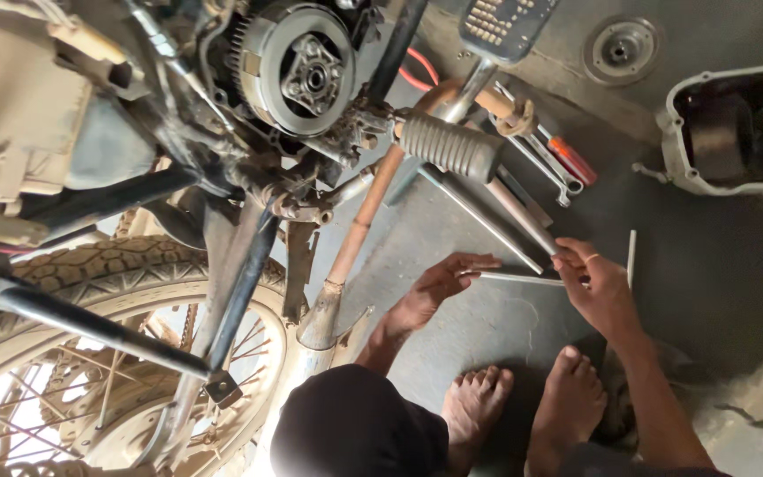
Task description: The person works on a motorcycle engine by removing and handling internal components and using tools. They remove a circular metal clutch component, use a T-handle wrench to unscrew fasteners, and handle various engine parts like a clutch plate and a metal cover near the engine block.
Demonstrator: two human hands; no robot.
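The left hand [434, 291] and the right hand [595, 287] hold one thin metal rod [516, 279] between them, low over the floor [717, 265]. Each grip is closed on one end of the rod, fingers pinched around it. Two bare feet [523, 406] rest just below. Above the hands lie long wrenches [540, 163] and a screwdriver [573, 161]. A motorcycle [293, 71] stands to the left, its clutch open, the rear wheel [117, 353] near. An engine cover [735, 128] lies to the right.

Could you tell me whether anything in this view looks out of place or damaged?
Yes: the engine's clutch sits exposed, because its side cover lies off on the floor at the right. Wrenches lie loose on the floor beside it. Both hands hold a thin rod.
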